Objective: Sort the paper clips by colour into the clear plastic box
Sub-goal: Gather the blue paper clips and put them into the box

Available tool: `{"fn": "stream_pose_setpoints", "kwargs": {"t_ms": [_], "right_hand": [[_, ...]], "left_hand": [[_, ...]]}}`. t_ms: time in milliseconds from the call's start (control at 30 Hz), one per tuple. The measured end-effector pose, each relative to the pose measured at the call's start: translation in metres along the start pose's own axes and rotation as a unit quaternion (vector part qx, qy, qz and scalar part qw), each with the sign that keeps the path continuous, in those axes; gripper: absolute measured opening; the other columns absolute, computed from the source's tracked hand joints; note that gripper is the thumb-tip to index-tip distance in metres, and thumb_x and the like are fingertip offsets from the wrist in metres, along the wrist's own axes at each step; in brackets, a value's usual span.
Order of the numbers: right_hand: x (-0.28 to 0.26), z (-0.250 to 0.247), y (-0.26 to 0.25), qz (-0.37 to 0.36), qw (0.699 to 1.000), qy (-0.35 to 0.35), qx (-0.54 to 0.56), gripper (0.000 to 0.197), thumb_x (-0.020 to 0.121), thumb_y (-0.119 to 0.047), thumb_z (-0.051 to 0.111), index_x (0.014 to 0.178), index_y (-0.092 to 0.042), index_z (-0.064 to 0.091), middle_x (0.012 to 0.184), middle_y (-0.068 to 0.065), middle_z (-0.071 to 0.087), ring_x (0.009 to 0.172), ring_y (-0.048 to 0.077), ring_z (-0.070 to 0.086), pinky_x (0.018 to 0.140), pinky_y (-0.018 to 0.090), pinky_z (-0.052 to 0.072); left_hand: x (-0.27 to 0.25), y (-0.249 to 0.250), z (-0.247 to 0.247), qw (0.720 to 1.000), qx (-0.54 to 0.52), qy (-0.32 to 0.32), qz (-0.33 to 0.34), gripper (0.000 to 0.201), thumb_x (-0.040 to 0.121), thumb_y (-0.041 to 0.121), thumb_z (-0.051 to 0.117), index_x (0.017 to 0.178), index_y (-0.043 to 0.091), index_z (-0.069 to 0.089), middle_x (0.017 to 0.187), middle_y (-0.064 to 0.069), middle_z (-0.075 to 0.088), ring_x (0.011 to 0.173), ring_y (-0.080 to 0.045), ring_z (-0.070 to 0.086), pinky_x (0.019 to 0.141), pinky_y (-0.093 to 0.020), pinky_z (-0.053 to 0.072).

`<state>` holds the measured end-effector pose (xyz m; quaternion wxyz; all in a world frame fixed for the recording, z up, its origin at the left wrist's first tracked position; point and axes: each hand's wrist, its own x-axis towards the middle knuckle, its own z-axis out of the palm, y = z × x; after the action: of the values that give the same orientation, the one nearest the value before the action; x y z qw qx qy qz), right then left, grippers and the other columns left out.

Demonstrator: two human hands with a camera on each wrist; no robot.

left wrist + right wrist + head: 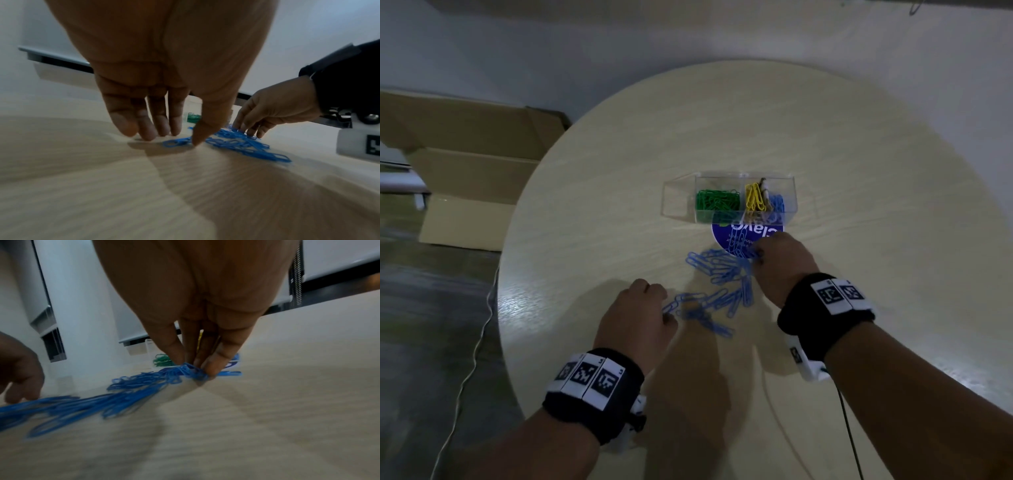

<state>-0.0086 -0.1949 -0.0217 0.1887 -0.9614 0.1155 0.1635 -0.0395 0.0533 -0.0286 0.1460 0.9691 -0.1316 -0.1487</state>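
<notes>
The right hand (780, 263) has its grip nearly closed: in the right wrist view the thumb and fingertips (213, 368) bunch together and pinch a small cluster of blue paper clips (131, 386) at the far end of the heap, right at the table (859, 171) surface. The left hand (637, 315) has a looser grip; in the left wrist view its fingers (144, 129) point down, slightly spread, with the tips touching or just off the wood, and the thumb presses on a clip at the near edge of the blue scatter. Whether that hand actually holds a clip I cannot tell. The loose clips are thin wire loops coated in bright blue, lying flat and tangled in a band that runs between the two hands. Beyond them stands the clear plastic box (729, 197), a low, rectangular, thin-walled thing with dividers: one compartment holds green clips (717, 202), the next holds yellow clips (755, 197) standing on end, and a few blue ones and a brownish item show at its right end. An empty transparent section juts out to the left of the green. Just in front of the box lies a round blue sticker (746, 236) with white lettering, some clips resting across it. The table is round, pale, with a fine wood-grain finish and a soft sheen. Both wrists wear black bands with black-and-white square markers. An open cardboard box (469, 171) sits on the floor at the left.
</notes>
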Motion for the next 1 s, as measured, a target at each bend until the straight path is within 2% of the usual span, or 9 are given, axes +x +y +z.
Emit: {"fn": "stream_pose_setpoints", "kwargs": {"t_ms": [100,200,333,433,567,733,800,900,1000], "right_hand": [[-0.003,0.008,-0.006,-0.016,1.000,-0.001,-0.016,0.029,0.088,-0.032,0.051,0.104,-0.012,0.065,0.105,0.014,0.056,0.095,0.033,0.055,0.083,0.036,0.047],[-0.010,0.013,-0.006,-0.050,0.998,-0.006,-0.041,0.029,0.083,-0.032,0.048,0.098,-0.014,0.065,0.101,0.013,0.058,0.095,0.036,0.054,0.082,0.034,0.043],[-0.019,0.009,-0.003,-0.058,0.997,0.018,-0.046,0.041,0.079,-0.041,0.059,0.113,-0.018,0.063,0.111,0.009,0.058,0.101,0.033,0.051,0.091,0.037,0.038],[-0.021,0.012,-0.004,-0.060,0.997,-0.015,-0.043,0.043,0.080,-0.038,0.062,0.120,-0.024,0.060,0.116,0.007,0.050,0.103,0.032,0.046,0.093,0.037,0.039],[-0.021,0.017,-0.005,-0.077,0.996,-0.018,-0.045,0.034,0.082,-0.028,0.057,0.115,-0.025,0.065,0.106,0.007,0.058,0.098,0.032,0.054,0.089,0.036,0.045],[-0.024,0.013,-0.004,-0.047,0.998,-0.019,-0.034,0.024,0.083,-0.028,0.055,0.105,-0.027,0.066,0.103,0.004,0.064,0.098,0.028,0.056,0.083,0.035,0.046],[-0.024,0.011,-0.004,-0.038,0.999,-0.027,-0.013,0.023,0.084,-0.027,0.055,0.105,-0.027,0.067,0.104,0.004,0.065,0.098,0.027,0.058,0.082,0.034,0.046],[-0.026,0.009,-0.002,-0.036,0.999,-0.038,-0.010,0.024,0.087,-0.026,0.053,0.107,-0.026,0.067,0.105,0.005,0.064,0.098,0.026,0.058,0.082,0.034,0.046],[-0.029,0.006,0.001,-0.028,0.999,-0.035,0.005,0.026,0.086,-0.028,0.054,0.109,-0.026,0.068,0.106,0.004,0.065,0.099,0.025,0.058,0.080,0.031,0.045]], "left_hand": [[0.007,-0.005,0.000,1.000,-0.022,-0.003,-0.008,0.016,0.075,0.016,0.065,0.090,0.020,0.065,0.091,-0.002,0.055,0.084,-0.028,0.058,0.071,-0.036,0.048],[0.016,-0.005,0.001,0.998,-0.054,-0.014,0.025,0.019,0.072,0.008,0.067,0.085,0.021,0.066,0.086,-0.001,0.058,0.085,-0.027,0.059,0.077,-0.035,0.048],[0.022,0.000,0.000,0.990,-0.075,0.027,0.113,0.020,0.081,0.009,0.064,0.098,0.018,0.069,0.090,-0.002,0.057,0.085,-0.025,0.056,0.076,-0.034,0.049],[0.022,0.008,0.003,0.987,-0.022,0.005,0.156,0.025,0.085,0.021,0.063,0.110,0.020,0.066,0.101,0.000,0.057,0.090,-0.025,0.051,0.076,-0.036,0.049],[0.024,0.008,0.010,0.989,-0.009,-0.013,0.149,0.029,0.084,0.026,0.045,0.098,0.024,0.070,0.095,0.002,0.060,0.083,-0.025,0.054,0.072,-0.038,0.051],[0.023,0.014,0.002,0.987,-0.120,-0.013,0.110,0.028,0.082,0.010,0.061,0.108,0.022,0.065,0.100,0.001,0.056,0.086,-0.018,0.059,0.077,-0.032,0.049],[0.022,0.016,0.001,0.988,-0.144,0.020,0.060,0.027,0.082,0.019,0.069,0.108,0.021,0.063,0.102,0.002,0.054,0.086,-0.017,0.061,0.078,-0.037,0.052],[0.019,0.019,0.005,0.997,-0.074,0.009,0.000,0.045,0.078,0.057,0.065,0.105,0.021,0.065,0.098,0.002,0.056,0.091,-0.021,0.059,0.077,-0.039,0.053],[0.010,0.021,0.011,0.999,0.007,-0.020,0.049,0.044,0.072,0.051,0.071,0.104,0.022,0.065,0.097,0.001,0.056,0.091,-0.026,0.056,0.071,-0.041,0.053]]}}
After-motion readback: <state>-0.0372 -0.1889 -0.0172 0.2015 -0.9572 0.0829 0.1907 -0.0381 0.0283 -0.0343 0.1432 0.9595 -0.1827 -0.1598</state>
